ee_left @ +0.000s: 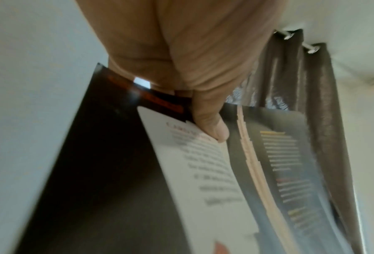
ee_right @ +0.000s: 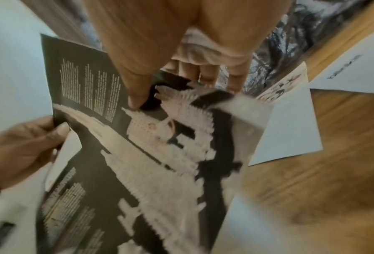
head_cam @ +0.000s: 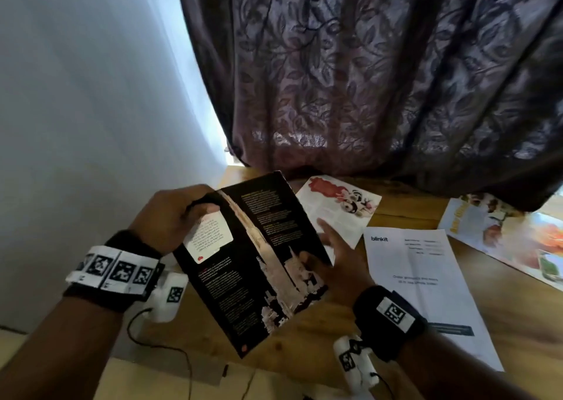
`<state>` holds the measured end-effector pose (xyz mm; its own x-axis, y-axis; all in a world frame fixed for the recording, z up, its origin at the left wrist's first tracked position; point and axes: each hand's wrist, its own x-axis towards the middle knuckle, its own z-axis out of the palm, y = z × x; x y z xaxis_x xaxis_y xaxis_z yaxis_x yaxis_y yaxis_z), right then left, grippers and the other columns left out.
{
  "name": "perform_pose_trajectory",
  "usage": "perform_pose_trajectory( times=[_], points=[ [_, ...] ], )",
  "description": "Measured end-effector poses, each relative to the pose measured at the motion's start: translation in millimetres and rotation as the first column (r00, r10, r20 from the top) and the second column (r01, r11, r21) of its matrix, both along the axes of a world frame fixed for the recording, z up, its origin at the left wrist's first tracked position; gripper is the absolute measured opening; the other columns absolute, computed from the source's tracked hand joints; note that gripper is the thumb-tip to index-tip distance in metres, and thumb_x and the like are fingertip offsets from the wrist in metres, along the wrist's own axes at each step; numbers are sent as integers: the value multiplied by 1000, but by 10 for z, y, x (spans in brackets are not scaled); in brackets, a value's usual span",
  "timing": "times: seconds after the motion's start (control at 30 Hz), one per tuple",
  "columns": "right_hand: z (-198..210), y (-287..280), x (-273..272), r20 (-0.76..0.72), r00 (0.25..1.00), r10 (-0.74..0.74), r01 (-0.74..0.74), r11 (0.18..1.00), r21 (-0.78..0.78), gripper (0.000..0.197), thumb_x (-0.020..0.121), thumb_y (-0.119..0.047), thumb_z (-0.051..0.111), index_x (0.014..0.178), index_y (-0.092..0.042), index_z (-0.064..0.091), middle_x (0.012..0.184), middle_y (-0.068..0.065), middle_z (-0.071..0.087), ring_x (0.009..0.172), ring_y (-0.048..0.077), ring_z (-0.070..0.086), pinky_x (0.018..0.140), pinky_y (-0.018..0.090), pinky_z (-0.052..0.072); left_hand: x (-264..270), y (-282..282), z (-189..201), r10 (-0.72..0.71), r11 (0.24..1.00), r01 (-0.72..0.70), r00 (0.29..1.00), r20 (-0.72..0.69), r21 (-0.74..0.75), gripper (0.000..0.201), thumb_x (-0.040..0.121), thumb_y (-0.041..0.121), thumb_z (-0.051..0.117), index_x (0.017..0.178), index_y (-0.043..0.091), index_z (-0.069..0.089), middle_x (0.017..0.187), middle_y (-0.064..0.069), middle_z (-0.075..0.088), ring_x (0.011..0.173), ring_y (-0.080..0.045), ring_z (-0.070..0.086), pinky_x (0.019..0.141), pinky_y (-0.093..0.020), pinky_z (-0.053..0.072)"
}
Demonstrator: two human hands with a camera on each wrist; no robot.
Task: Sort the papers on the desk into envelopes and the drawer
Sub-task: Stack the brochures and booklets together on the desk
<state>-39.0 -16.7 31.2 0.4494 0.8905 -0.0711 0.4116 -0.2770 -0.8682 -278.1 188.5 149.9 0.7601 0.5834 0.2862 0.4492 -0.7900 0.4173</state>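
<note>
A black brochure (head_cam: 259, 262) with white tower pictures and a white text panel is open and held up over the desk's left end by both hands. My left hand (head_cam: 195, 210) grips its upper left edge, thumb on the white panel, fingers behind. In the left wrist view that thumb (ee_left: 214, 127) presses the brochure (ee_left: 203, 171). My right hand (head_cam: 323, 247) pinches the right edge, thumb on the front, fingers stretched out behind. The right wrist view shows the right hand (ee_right: 170, 68) on the brochure (ee_right: 138, 154) and the left hand (ee_right: 22, 147).
On the wooden desk (head_cam: 304, 344) lie a leaflet with red and panda pictures (head_cam: 338, 207), a white printed sheet (head_cam: 420, 277) and a colourful flyer (head_cam: 502, 232) at the right. A dark patterned curtain (head_cam: 365, 79) hangs behind the desk. A pale wall (head_cam: 91, 94) stands left.
</note>
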Motion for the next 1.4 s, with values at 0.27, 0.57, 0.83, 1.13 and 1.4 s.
perform_pose_trajectory(
  times=[0.27,0.57,0.83,1.13,1.4],
  points=[
    [133,-752,812,-34,963,-266,268,959,90,30,95,-28,65,124,-29,58,108,-12,66,94,8,62,75,26,46,880,-237,-159,112,971,-172,941,320,164,58,88,42,61,138,16,46,131,-9,54,114,-29,56,97,-50,47],
    [-446,-1952,1771,-37,810,-585,582,811,-67,23,95,-10,65,117,-13,62,94,8,68,76,17,62,63,25,45,1945,-1654,-1929,-168,894,154,986,4,-422,43,96,43,48,136,29,47,140,3,49,125,-9,46,106,-39,42],
    [-964,-2055,1891,-62,816,-575,551,805,-219,28,94,-17,66,122,-12,60,92,4,70,81,24,67,74,39,56,2164,-1848,-2449,-246,861,135,955,-169,-491,93,80,86,25,153,29,24,154,0,36,141,-18,35,116,-46,29],
    [-929,-2035,1996,125,894,-430,446,831,-332,32,96,-29,60,127,-21,59,102,3,72,86,20,68,80,42,58,2191,-1926,-2332,-213,902,62,925,-316,-427,107,71,64,71,155,24,16,161,-3,17,147,-25,17,119,-35,13],
    [-873,-2062,1973,198,916,-350,401,826,-396,38,96,-24,60,134,-23,56,114,5,72,97,23,68,82,34,54,2145,-1871,-2540,-295,903,157,903,-312,-399,106,69,54,79,152,33,16,163,-1,5,151,-24,3,123,-40,-1]
  ],
)
